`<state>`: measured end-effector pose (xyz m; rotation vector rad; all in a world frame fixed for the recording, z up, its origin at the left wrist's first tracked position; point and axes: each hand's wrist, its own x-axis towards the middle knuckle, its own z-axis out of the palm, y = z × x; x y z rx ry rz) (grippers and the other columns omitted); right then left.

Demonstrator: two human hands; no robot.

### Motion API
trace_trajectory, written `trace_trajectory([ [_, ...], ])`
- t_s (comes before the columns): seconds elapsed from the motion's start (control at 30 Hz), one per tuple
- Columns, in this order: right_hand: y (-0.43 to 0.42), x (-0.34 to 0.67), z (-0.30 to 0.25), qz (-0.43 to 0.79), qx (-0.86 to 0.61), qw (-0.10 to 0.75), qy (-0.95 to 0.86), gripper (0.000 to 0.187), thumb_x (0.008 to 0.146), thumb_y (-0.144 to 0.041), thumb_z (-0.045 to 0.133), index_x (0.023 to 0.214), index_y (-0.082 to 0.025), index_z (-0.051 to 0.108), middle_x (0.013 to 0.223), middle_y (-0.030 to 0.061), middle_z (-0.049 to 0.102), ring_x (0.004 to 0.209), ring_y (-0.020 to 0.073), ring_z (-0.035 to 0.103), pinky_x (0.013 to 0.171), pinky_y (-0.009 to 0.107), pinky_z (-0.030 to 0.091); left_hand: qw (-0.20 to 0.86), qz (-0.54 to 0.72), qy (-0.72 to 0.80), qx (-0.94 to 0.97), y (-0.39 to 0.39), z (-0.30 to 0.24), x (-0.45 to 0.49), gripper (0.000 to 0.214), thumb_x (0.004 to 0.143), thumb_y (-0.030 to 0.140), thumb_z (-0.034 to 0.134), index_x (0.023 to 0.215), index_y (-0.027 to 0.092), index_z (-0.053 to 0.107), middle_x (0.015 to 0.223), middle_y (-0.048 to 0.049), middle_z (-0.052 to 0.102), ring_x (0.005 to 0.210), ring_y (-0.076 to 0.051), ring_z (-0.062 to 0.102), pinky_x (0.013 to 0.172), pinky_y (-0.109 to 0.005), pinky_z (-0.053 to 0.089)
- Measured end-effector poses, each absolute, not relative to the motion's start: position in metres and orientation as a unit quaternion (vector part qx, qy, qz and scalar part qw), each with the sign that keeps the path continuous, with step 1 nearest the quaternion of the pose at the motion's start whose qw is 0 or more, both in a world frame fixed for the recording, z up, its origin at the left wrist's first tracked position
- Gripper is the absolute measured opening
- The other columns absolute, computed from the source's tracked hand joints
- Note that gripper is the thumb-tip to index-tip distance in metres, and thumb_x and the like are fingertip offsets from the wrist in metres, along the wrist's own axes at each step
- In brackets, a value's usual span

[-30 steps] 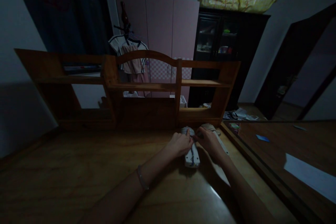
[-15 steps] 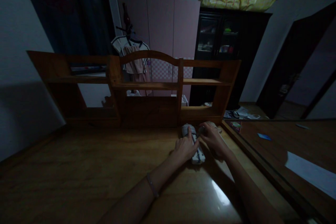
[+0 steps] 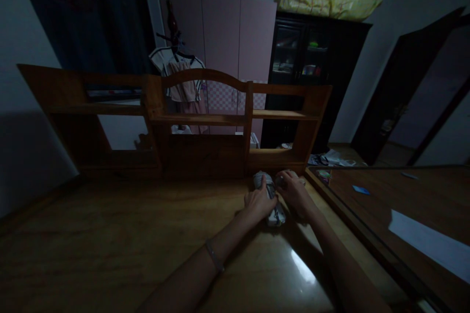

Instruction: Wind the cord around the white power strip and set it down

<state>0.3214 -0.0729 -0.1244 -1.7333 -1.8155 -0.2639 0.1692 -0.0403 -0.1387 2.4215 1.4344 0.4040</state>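
A long pale object point(image 3: 276, 217), shoe-like in shape, with dark stripes and bands, lies on the wooden desk; the dim light hides its exact kind. My left hand point(image 3: 260, 201) is closed over its middle, with the index finger stretched along the striped far end. Just to the right, my right hand point(image 3: 293, 190) has its fingers bent and pinched together close to that object. What they pinch is too dark and small to make out. A second pale thing point(image 3: 292, 174) shows partly behind my right hand, mostly covered by it.
A wooden shelf rack point(image 3: 205, 120) stands along the desk's far edge. Right of a raised wooden edge, a brown surface holds a white paper sheet point(image 3: 429, 242) and a blue card point(image 3: 361, 190). Light glares on the desk point(image 3: 303, 266) between my forearms.
The view has shifted slightly, moving the scene a little to the left. Both hands stay at the pale object, with my right fingers slightly closer to its far end.
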Motion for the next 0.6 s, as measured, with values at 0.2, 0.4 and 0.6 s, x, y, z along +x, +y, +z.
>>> trace_trajectory([
  [0.2, -0.077, 0.340, -0.125, -0.091, -0.652, 0.294, -0.693, 0.047, 0.078, -0.010, 0.060, 0.123, -0.022, 0.051, 0.118, 0.0095, 0.054, 0.105, 0.0230, 0.055, 0.088, 0.031, 0.041, 0.108, 0.148, 0.479, 0.858, -0.037, -0.140, 0.174, 0.086, 0.084, 0.062, 0.038, 0.149, 0.017, 0.006, 0.100, -0.0169, 0.070, 0.092, -0.033, 0.066, 0.074, -0.039, 0.044],
  [0.4, -0.079, 0.341, -0.118, -0.110, -0.642, 0.346, -0.675, 0.023, 0.086, -0.025, 0.058, 0.109, -0.022, 0.060, 0.105, 0.0065, 0.059, 0.087, 0.0207, 0.059, 0.076, 0.030, 0.045, 0.061, 0.139, 0.458, 0.876, -0.038, -0.140, 0.175, 0.084, 0.087, 0.059, 0.035, 0.149, 0.007, 0.008, 0.095, -0.0182, 0.070, 0.087, -0.031, 0.067, 0.074, -0.038, 0.043],
  [0.6, -0.097, 0.314, -0.077, -0.171, -0.605, 0.499, -0.596, 0.022, 0.095, -0.033, 0.046, 0.101, -0.019, 0.063, 0.099, 0.0082, 0.062, 0.088, 0.0222, 0.061, 0.079, 0.035, 0.047, -0.024, 0.183, 0.433, 0.882, -0.048, -0.141, 0.173, 0.071, 0.095, 0.049, 0.026, 0.143, -0.003, 0.025, 0.077, -0.0181, 0.069, 0.073, -0.027, 0.067, 0.063, -0.034, 0.041],
])
